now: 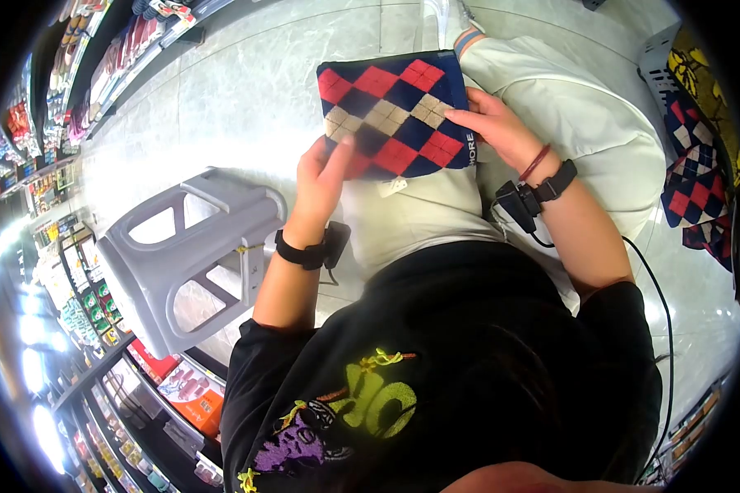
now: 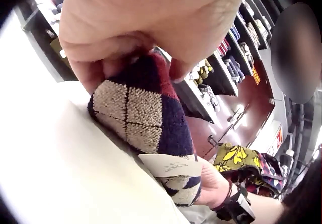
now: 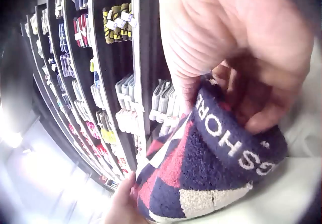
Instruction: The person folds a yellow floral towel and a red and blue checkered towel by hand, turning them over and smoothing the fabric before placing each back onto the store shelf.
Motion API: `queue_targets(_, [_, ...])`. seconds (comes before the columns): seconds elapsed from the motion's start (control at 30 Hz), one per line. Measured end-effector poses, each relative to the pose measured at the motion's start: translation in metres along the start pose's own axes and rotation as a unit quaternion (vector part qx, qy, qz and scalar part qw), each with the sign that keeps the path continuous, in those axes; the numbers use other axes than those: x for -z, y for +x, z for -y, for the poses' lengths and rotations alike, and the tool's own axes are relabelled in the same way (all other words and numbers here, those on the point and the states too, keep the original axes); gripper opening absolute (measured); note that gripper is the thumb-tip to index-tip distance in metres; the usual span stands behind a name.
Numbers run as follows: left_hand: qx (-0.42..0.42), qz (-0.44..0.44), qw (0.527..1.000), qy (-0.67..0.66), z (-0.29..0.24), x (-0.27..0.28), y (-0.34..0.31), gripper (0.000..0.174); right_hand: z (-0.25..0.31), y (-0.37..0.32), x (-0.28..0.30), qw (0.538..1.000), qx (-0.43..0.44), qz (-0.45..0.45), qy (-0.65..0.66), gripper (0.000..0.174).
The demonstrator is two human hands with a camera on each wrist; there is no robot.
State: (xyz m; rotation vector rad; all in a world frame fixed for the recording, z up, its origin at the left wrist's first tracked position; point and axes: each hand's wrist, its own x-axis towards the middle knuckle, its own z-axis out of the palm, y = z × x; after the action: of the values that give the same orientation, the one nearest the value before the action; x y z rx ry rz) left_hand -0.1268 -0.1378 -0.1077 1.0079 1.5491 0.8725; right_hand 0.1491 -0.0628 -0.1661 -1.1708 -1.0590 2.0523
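A folded towel [image 1: 395, 115] with a red, beige and navy diamond pattern lies across both hands above the person's lap. My left hand [image 1: 321, 177] pinches its left edge, thumb on top and fingers underneath. On the opposite side my right hand [image 1: 497, 123] grips the navy border, thumb over the face. The right wrist view shows white letters on this border [image 3: 224, 141], with the fingers curled into the fold. A white paper label [image 2: 171, 165] sticks out from the towel's edge in the left wrist view.
A grey plastic step stool [image 1: 197, 246] stands at the left. To the right, a grey basket [image 1: 658, 70] has patterned towels [image 1: 695, 177] hanging over its side. Store shelves [image 1: 140, 62] with folded goods line the left. The person's light trousers [image 1: 567, 107] are below the towel.
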Motion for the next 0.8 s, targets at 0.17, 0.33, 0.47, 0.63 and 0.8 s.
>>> queue_targets(0.17, [-0.014, -0.041, 0.999, 0.020, 0.001, -0.006, 0.002, 0.033, -0.010, 0.000, 0.001, 0.999, -0.037, -0.030, -0.018, 0.033])
queue_targets(0.33, [-0.028, -0.067, 0.993, 0.088, 0.000, -0.012, 0.009, 0.033, -0.012, -0.001, 0.000, 0.998, -0.046, -0.042, 0.023, 0.032])
queue_targets(0.47, [-0.089, -0.108, 0.973, 0.183, -0.001, -0.017, 0.014, 0.027, -0.010, -0.004, -0.002, 0.996, -0.056, -0.058, 0.038, 0.036])
queue_targets(0.63, [-0.032, -0.156, 0.973, 0.169, -0.006, -0.022, 0.013, 0.035, -0.018, -0.008, 0.006, 0.984, -0.056, -0.117, -0.125, 0.038])
queue_targets(0.8, [0.135, 0.065, 0.965, -0.216, -0.015, -0.006, 0.021, 0.043, 0.000, -0.016, 0.006, 0.976, -0.085, 0.021, 0.199, 0.040])
